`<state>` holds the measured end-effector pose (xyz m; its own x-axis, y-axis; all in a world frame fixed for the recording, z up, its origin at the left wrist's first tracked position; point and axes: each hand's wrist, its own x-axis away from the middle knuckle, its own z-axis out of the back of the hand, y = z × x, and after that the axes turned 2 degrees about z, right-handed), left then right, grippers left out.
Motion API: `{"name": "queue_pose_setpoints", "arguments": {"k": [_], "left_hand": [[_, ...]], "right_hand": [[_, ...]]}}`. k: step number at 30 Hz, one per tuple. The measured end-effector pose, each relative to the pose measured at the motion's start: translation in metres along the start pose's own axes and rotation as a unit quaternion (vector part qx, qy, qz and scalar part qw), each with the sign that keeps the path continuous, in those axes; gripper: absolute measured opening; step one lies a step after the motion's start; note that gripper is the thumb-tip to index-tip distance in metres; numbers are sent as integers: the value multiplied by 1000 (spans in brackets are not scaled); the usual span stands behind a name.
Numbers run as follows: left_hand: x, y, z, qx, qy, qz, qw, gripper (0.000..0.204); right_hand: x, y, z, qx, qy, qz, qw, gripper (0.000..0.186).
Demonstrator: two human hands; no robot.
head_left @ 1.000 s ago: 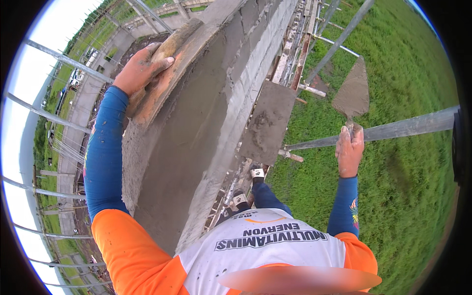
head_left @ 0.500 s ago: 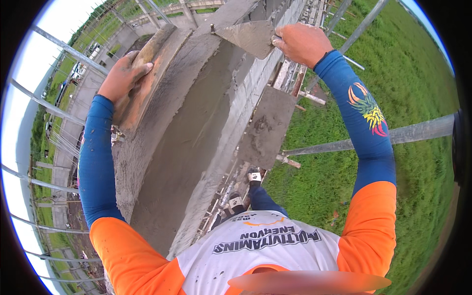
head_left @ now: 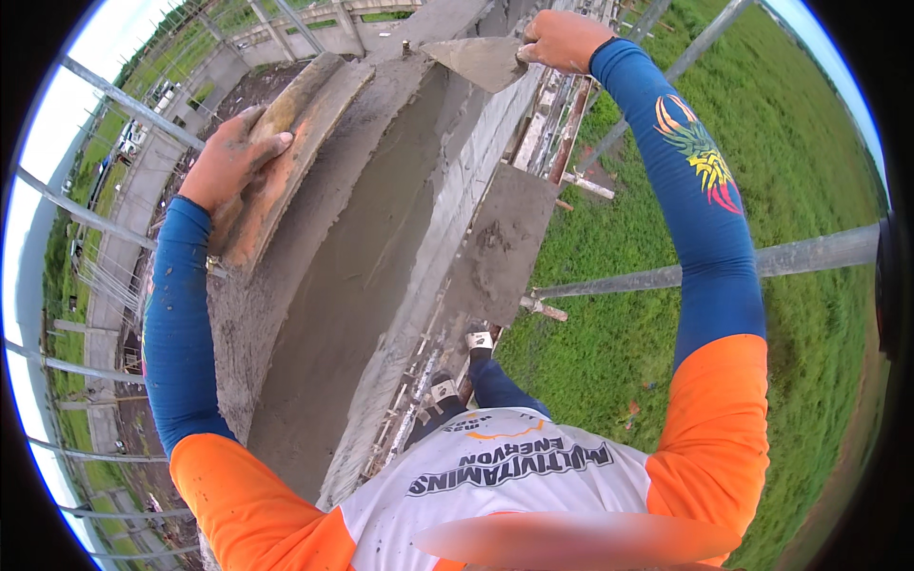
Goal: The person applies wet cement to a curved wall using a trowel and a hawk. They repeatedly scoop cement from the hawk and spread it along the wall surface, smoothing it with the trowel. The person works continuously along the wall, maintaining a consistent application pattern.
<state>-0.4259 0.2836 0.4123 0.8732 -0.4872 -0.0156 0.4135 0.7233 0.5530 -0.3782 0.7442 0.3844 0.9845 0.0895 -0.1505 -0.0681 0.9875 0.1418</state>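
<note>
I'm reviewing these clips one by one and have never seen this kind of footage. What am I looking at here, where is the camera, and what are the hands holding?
The camera sits on a person's head and looks down, so the round picture bends straight lines. The two arms in blue sleeves are that person's own. The left hand presses a long wooden board against the edge of a wall coated in wet grey plaster. The right hand holds a trowel over the wall's top. Below, the person's feet stand on scaffold planks, with a mortar-smeared board, metal poles and grass far beneath.
</note>
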Motion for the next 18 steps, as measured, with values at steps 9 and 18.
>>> {"name": "queue_pose_setpoints", "arguments": {"k": [9,18], "left_hand": [[-9,13,-10,52,-30,48,997,68],[-45,22,-75,-142,-21,-84,986,81]], "right_hand": [[-20,27,-45,37,126,-124,984,34],[17,0,-53,-114,102,-144,978,41]]}}
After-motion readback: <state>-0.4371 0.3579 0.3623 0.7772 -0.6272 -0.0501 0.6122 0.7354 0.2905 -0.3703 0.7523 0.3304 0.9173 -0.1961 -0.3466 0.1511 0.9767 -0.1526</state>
